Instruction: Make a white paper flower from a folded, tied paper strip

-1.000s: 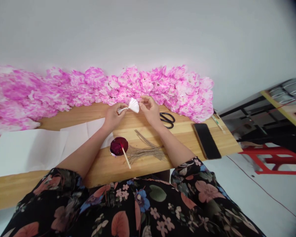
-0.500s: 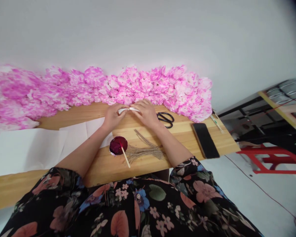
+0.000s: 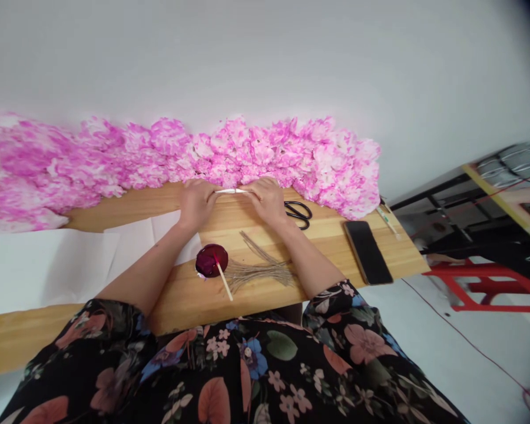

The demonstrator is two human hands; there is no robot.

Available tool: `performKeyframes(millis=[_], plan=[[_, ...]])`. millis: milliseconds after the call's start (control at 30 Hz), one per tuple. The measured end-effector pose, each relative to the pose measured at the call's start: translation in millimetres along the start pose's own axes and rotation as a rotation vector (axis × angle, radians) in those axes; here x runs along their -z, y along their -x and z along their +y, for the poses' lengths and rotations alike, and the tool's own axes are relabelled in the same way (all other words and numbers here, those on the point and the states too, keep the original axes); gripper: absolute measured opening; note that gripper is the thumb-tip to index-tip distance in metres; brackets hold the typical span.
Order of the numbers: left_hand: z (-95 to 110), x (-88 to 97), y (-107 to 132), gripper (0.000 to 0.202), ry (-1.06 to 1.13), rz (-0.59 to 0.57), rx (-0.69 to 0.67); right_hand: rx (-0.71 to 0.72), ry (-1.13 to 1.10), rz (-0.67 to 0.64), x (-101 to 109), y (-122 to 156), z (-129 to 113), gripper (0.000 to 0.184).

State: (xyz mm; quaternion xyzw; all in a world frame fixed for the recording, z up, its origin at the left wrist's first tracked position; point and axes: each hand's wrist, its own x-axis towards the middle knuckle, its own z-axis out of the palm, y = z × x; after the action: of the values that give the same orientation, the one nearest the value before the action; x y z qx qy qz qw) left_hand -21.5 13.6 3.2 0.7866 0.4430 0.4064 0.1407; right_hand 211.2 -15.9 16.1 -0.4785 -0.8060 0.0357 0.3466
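Observation:
A narrow strip of folded white paper (image 3: 229,191) stretches between my two hands, with a thin dark tie or line at its middle. My left hand (image 3: 197,203) is closed on its left end, fingers curled. At the other end my right hand (image 3: 265,200) pinches it, thumb below and fingers above. Black-handled scissors (image 3: 298,214) lie just right of my right hand, partly hidden by it. Nearer my body are a dish of dark red liquid (image 3: 207,265) with a wooden stick (image 3: 225,282) in it, and several thin brown twine pieces (image 3: 260,272).
A long heap of pink and white paper flowers (image 3: 159,153) lines the wall side of the wooden table (image 3: 229,312). White paper sheets (image 3: 48,265) lie at left. A phone (image 3: 368,252) and a brush (image 3: 388,218) lie at right, with a red stool (image 3: 490,285) beyond.
My hands have moved a little apart, my left hand to the left, so more of the white paper shows between them. Its middle tie is now visible. Everything on the table stays put.

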Motion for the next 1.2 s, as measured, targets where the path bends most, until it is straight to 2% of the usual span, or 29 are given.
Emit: performKeyframes(millis=[167, 500, 800, 1000, 1200], plan=[[3.8, 1.6, 0.0, 0.03, -0.05, 0.024, -0.033, -0.003, -0.009, 0.024, -1.1, -0.2, 0.3, 0.037], [13.1, -2.1, 1.7, 0.036, -0.042, -0.08, -0.077, 0.065, -0.001, 0.017, -2.2, 0.5, -6.2, 0.032], [15.8, -3.9, 2.7, 0.045, -0.034, -0.088, -0.134, 0.119, -0.024, -0.021, -3.2, -0.7, -14.9, 0.033], [16.9, -6.9, 3.9, 0.045, -0.042, -0.096, -0.164, -0.014, -0.141, 0.022, -8.8, 2.7, -22.4, 0.031], [18.2, -6.4, 4.0, 0.039, 0.013, -0.1, -0.134, -0.155, -0.287, 0.097, -12.5, 3.3, -23.2, 0.028]])
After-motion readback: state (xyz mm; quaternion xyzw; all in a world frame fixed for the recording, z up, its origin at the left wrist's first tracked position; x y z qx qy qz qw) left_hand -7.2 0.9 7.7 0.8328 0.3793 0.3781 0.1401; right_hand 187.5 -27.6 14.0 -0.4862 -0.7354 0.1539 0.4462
